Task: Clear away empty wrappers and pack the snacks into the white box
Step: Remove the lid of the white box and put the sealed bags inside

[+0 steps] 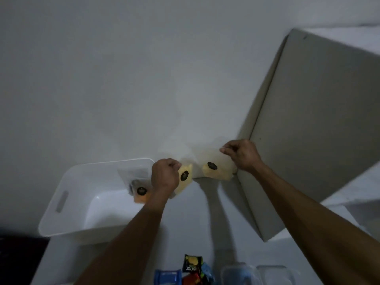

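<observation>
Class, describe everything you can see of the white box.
The white box is a plastic-looking tub with rounded corners, a slot handle in its left wall and no lid. It sits on the pale surface, left of the left hand. Inside, near its far right corner, lies an orange packet with a dark round label.

The scene is dim and grey, with grainy, muted colour. Soft shadows of both forearms fall on the table (185, 223) toward 6 o'clock, so the light perhaps comes from above and behind. Motion blur smears the whole frame, most at the right hand (242, 155) and the cabinet (308, 130) at 3 o'clock. Wide-angle distortion bends lines near the edges. The corner at 7 o'clock is nearly black.
</observation>
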### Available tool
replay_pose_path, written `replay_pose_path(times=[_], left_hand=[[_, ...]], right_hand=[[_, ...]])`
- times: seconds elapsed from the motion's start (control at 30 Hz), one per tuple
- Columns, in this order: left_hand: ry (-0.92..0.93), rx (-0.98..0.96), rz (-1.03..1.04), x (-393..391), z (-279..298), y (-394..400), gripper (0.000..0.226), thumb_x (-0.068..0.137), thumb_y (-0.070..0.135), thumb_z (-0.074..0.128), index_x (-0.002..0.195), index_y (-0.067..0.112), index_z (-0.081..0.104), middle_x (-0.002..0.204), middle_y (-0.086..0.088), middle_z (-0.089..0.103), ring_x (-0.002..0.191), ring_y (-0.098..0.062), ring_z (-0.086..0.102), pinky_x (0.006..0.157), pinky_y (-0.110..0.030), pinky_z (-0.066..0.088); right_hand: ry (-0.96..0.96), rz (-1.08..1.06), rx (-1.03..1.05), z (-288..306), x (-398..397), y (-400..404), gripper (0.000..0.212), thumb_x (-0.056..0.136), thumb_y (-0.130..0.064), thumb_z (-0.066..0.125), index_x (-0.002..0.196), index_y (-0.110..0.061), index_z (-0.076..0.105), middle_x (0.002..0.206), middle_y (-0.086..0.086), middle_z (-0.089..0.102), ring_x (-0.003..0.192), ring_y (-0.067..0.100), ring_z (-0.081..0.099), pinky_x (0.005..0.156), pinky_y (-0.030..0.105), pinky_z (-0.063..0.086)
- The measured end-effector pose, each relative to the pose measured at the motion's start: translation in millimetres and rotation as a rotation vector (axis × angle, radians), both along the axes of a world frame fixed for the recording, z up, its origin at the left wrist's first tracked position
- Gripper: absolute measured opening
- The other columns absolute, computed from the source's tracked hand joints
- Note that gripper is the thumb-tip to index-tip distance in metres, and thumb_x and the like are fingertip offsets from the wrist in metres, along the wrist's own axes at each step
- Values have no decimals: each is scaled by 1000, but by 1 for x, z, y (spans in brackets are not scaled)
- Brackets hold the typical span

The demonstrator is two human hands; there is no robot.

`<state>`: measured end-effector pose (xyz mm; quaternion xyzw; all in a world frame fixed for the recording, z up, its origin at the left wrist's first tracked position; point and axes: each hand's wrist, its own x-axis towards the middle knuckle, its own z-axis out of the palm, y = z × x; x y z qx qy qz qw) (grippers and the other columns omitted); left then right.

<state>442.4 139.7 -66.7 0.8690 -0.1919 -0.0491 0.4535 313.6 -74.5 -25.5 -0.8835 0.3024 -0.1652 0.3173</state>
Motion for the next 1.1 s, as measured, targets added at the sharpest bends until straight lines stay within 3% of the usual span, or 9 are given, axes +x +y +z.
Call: replay_pose_path(times=[0.2, 0.3, 0.4, 0.5, 0.6, 0.7, 0.9, 1.1], left_hand=[[-29, -124, 7, 7, 87, 72, 9, 84, 22, 74, 86, 14, 78, 92, -3, 75, 82, -16, 65, 74, -20, 44], [-53, -124, 0, 20, 113, 131, 13, 82, 23, 77, 89, 14, 79, 95, -6, 75, 87, -20, 67, 79, -24, 49], [-57, -132, -2, 34, 128, 187, 14, 81, 22, 78, 91, 13, 78, 99, -8, 75, 94, -22, 67, 84, -27, 50], [-48, -94, -14, 50, 131, 232, 17, 81, 22, 78, 95, 11, 78, 103, -9, 74, 97, -23, 66, 87, -27, 49], [-54, -47, 2, 67, 121, 263, 18, 81, 23, 78, 95, 11, 78, 103, -10, 74, 96, -24, 67, 89, -34, 53], [-42, -15, 12, 81, 107, 279, 19, 82, 21, 77, 97, 10, 78, 103, -11, 74, 95, -24, 67, 88, -31, 51], [30, -22, -22, 112, 83, 274, 20, 84, 19, 75, 99, 8, 77, 104, -12, 74, 88, -18, 62, 84, -25, 45], [103, 1, -144, 145, 57, 240, 18, 82, 24, 77, 95, 11, 78, 99, -9, 74, 93, -23, 66, 82, -30, 51]], right_hand=[[-180, 20, -30, 97, -15, 68, 20, 84, -36, 75, 91, -18, 79, 87, -6, 74, 77, 9, 64, 71, 25, 46], [-244, 17, 36, 125, -18, 118, 17, 83, -34, 77, 91, -19, 78, 79, -13, 69, 69, 3, 60, 67, 27, 52], [-247, 29, 88, 137, -13, 169, 17, 84, -31, 76, 91, -16, 76, 84, -1, 68, 71, 15, 63, 61, 32, 60], [-241, 47, 99, 136, -4, 211, 16, 86, -30, 75, 90, -15, 74, 90, 8, 70, 76, 25, 70, 61, 36, 61], [-227, 69, 125, 128, 8, 241, 15, 86, -29, 75, 89, -14, 73, 88, 9, 70, 74, 23, 70, 61, 36, 61], [-195, 105, 148, 118, 21, 257, 14, 86, -28, 75, 88, -14, 74, 84, 6, 69, 70, 19, 68, 61, 35, 60], [-107, 211, 158, 91, 50, 263, 14, 87, -28, 74, 90, -14, 74, 84, 4, 71, 70, 14, 67, 57, 23, 56], [-12, 264, 157, 46, 82, 250, 10, 87, -27, 74, 89, -17, 75, 77, -5, 69, 66, 6, 63, 60, 23, 53]])
